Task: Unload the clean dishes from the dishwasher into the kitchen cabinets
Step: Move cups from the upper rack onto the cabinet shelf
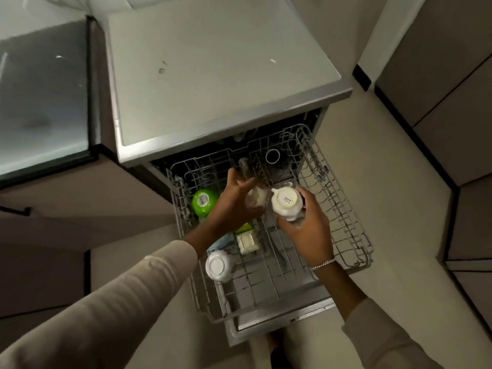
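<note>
So, over the rack [354, 235] one cup [257, 198] is gripped in the left hand [231, 206], a second cup [285, 202] in the right hand [306, 227], base-up as drained, probably.

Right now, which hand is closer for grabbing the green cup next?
Left. The left hand is right beside the green cup; the right hand is farther across the rack. Each holds a white cup, though.

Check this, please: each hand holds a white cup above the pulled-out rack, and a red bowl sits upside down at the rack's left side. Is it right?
No. The head view shows the upside-down bowl at the left side of the rack is green, not red. The rest is right: the left hand holds a white cup, the right hand a second white cup, above the pulled-out rack.
</note>
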